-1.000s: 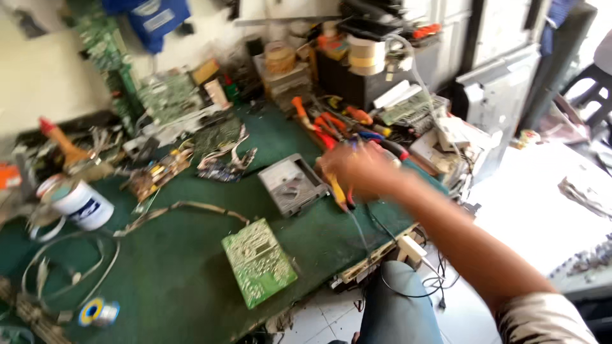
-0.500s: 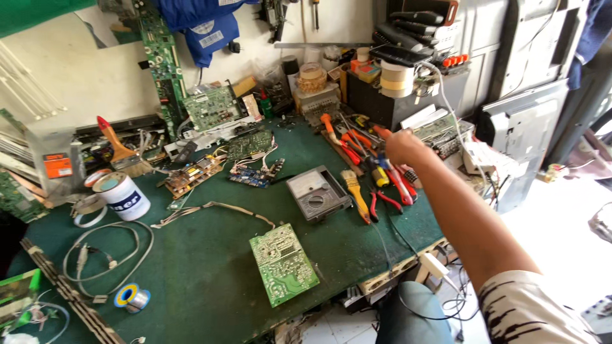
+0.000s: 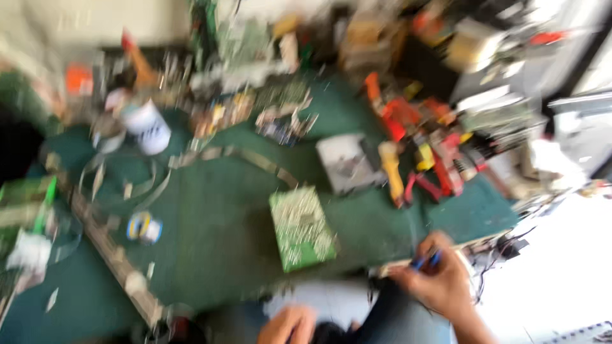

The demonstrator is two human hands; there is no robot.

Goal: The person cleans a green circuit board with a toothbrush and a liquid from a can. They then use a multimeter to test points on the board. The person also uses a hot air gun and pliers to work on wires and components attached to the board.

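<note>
The view is heavily motion-blurred. My right hand (image 3: 437,277) sits at the near edge of the green work mat (image 3: 210,229), fingers closed around a small blue-handled tool (image 3: 426,260). My left hand (image 3: 287,326) shows at the bottom edge near my lap; its fingers look curled, and I cannot tell whether it holds anything. A green circuit board (image 3: 301,228) lies on the mat just left of my right hand. A grey multimeter (image 3: 347,162) lies farther back.
Red, orange and yellow hand tools (image 3: 417,153) lie heaped at the mat's right. A white tin (image 3: 148,127), a solder reel (image 3: 144,227), cables and more circuit boards (image 3: 248,57) crowd the left and back. A wire tangle (image 3: 503,248) hangs at the right corner.
My right hand has pulled back from the tool pile at the far right to the mat's near edge, now gripping a blue-handled tool. My left hand has come into view. The camera swung sharply.
</note>
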